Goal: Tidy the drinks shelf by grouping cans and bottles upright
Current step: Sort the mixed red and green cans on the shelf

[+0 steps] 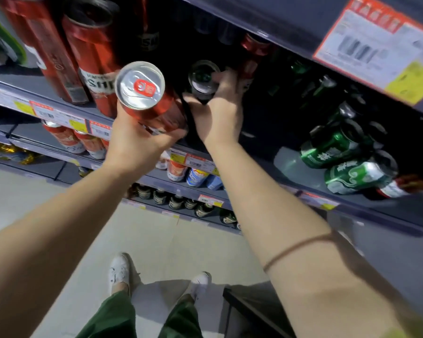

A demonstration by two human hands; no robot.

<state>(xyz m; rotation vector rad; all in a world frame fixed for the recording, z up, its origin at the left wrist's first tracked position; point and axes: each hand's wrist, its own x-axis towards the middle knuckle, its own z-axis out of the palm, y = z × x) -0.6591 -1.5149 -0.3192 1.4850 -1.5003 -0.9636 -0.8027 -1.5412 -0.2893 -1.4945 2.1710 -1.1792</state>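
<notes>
My left hand (137, 142) grips a red can (147, 98) with a silver top and red tab, held in front of the dark shelf (66, 103). Right beside it, my right hand (220, 111) curls its fingers round a dark can (202, 80) standing in the shadowed middle of the same shelf. Two tall red cans (93, 57) stand upright at the shelf's left. Several green cans (352, 174) lie on their sides at the shelf's right end, with more green cans and bottles dim behind them.
The shelf above carries a large price label (376, 47) close over my right hand. Lower shelves hold red cans (66, 137), blue-and-white cans (198, 176) and dark bottles (176, 202). Pale floor and my white shoes (119, 270) are below, and a dark ledge (252, 311) juts out at bottom right.
</notes>
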